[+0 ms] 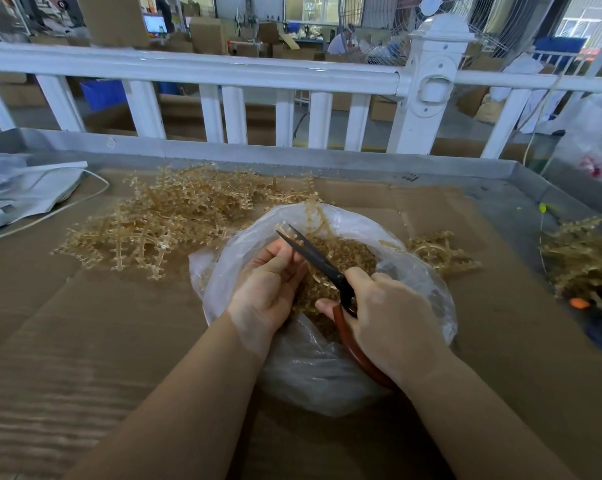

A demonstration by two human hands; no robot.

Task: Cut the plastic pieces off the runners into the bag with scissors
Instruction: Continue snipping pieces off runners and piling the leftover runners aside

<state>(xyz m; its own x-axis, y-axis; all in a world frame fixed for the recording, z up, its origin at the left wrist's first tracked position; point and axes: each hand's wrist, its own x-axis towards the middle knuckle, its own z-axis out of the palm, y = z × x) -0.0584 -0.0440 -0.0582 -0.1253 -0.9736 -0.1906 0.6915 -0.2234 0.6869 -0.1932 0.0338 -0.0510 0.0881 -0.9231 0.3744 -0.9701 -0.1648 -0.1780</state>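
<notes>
Because the cut pieces had to fall straight into the clear plastic bag, the runner was held directly over its open mouth, one tan branch rising past the far rim. The left hand pinched the runner's near end, fingers curled round it, which kept the branch steady against the blades. The right hand gripped the reddish-brown handle loops of the scissors, whose dark blades pointed up and left toward the left fingertips; whether the blades stood parted or closed could not be told. Both hands sat close together over the bag, probably so that nothing would scatter. Inside it lay a heap of small tan cut pieces, so the work looked well along. Uncut runners were piled just beyond the bag on the left, within easy reach, and a smaller cluster lay to its right. All rested on cardboard sheets lining the metal tray table.
</notes>
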